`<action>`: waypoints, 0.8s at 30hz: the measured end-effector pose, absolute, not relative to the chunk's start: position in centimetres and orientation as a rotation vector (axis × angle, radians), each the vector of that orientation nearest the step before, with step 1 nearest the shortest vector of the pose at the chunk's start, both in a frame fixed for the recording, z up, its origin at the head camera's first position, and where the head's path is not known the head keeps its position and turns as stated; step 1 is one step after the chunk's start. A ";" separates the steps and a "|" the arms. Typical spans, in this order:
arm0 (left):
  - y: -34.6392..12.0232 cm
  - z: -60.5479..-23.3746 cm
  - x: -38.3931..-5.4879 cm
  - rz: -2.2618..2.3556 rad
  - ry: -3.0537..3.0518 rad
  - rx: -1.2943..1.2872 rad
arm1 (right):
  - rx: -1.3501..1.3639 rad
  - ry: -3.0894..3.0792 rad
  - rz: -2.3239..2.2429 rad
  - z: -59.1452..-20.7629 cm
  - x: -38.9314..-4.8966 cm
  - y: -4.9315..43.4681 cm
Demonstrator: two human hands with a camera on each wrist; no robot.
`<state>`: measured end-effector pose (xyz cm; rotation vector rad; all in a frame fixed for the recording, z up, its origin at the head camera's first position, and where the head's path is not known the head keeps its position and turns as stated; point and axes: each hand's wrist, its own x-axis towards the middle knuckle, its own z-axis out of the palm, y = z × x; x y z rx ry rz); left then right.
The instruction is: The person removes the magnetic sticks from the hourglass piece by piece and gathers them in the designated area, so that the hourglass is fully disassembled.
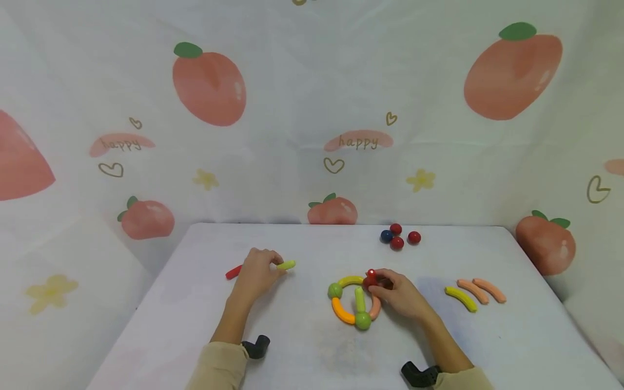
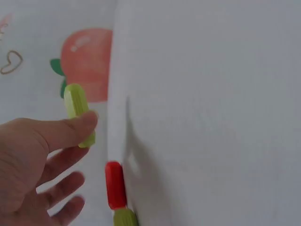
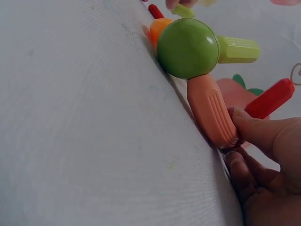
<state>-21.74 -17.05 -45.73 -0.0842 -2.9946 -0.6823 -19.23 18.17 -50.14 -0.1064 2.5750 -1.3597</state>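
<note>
My left hand (image 1: 258,270) pinches a light green rod (image 2: 76,101) between thumb and forefinger, above the table's left part. A red rod (image 1: 233,272) lies by that hand, partly hidden behind it in the head view. My right hand (image 1: 402,292) holds a red ball (image 1: 369,283) with a red rod (image 3: 273,99) sticking up from it. This ball sits at the upper right of a ring of a yellow curved piece (image 1: 351,280), a green ball (image 1: 335,290), an orange curved piece (image 1: 343,312), a second green ball (image 3: 188,48) and a salmon curved piece (image 3: 209,110). From the second green ball rises another light green rod (image 3: 239,50).
Near the back edge of the white table (image 1: 302,357) lie several loose balls, red ones (image 1: 397,243) and a blue one (image 1: 387,236). To the right are a yellow-green curved piece (image 1: 460,299) and two salmon curved pieces (image 1: 489,290). A printed cloth (image 1: 292,97) hangs behind.
</note>
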 end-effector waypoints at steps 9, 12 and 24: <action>-18.9 -46.7 -22.7 -0.501 -3.002 -0.098 | -0.101 2.565 -1.379 -50.2 -19.1 18.3; -18.9 -46.7 -22.8 -0.498 -3.006 -0.104 | -0.118 2.565 -1.387 -50.4 -19.2 18.3; -10.1 -44.6 -19.4 -0.953 -2.847 -0.384 | -0.122 2.569 -1.380 -50.3 -19.2 18.4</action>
